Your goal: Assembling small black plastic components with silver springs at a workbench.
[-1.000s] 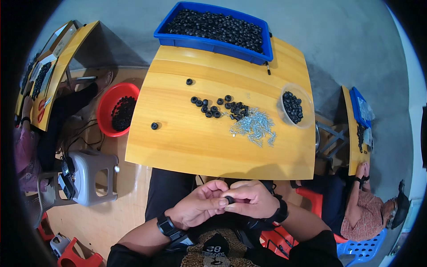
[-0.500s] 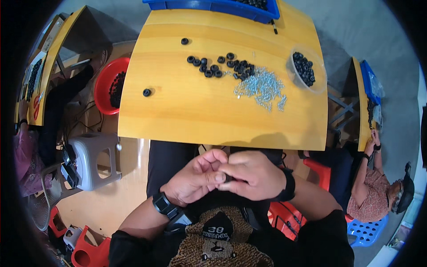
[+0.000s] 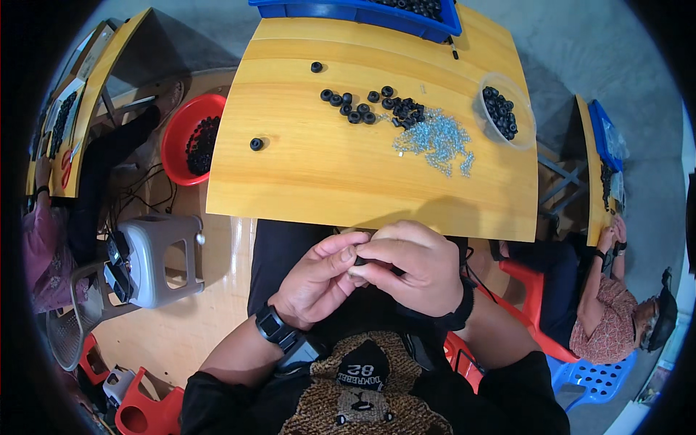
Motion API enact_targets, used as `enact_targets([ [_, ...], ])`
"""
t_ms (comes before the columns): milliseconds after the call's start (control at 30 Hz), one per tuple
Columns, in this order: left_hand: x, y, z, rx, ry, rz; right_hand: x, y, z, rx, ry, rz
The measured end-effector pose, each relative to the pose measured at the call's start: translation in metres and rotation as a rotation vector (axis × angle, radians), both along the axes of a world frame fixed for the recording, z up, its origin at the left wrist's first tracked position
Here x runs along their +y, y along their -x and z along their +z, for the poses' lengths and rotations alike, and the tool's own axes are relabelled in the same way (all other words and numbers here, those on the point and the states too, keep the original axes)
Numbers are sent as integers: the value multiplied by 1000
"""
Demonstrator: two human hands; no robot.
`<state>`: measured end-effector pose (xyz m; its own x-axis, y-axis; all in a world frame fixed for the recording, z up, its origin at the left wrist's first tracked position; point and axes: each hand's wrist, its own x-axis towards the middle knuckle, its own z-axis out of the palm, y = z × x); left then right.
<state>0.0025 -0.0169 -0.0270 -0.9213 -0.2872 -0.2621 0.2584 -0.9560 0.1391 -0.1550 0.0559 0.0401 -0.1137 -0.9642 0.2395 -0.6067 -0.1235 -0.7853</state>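
Note:
My left hand (image 3: pixel 313 281) and my right hand (image 3: pixel 417 268) meet just off the table's near edge, above my lap. Their thumbs and fingertips are pinched around a small black part (image 3: pixel 360 261), mostly hidden by the fingers. On the yellow wooden table (image 3: pixel 312 185) beyond lie several round black parts with holes (image 3: pixel 354 116) in a loose group. Beside them are a cluster of smaller black pieces (image 3: pixel 407 112) and a heap of small shiny metal pieces (image 3: pixel 438 138). Single black rings sit farther left.
A clear round tub (image 3: pixel 482 127) of black parts stands at the table's right. At the far edge is a blue tray (image 3: pixel 348 11). A red basin (image 3: pixel 174 141) and a grey stool (image 3: pixel 148 254) are to the left. People sit at side tables on both sides.
The table has shifted slightly right in view. My hands, still together around the small black part, have turned a little and moved slightly closer to the table edge.

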Motion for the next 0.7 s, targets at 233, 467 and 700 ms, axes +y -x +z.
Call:
enact_targets([
  [233, 0, 3, -8, -112, -29, 21, -6, 3, -12, 335, 123, 135],
  [467, -3, 6, 5, -200, 111, 34, -9, 4, -10, 393, 99, 136],
  [700, 1, 4, -6, -205, 136, -41, -5, 5, -18, 340, 51, 156],
])
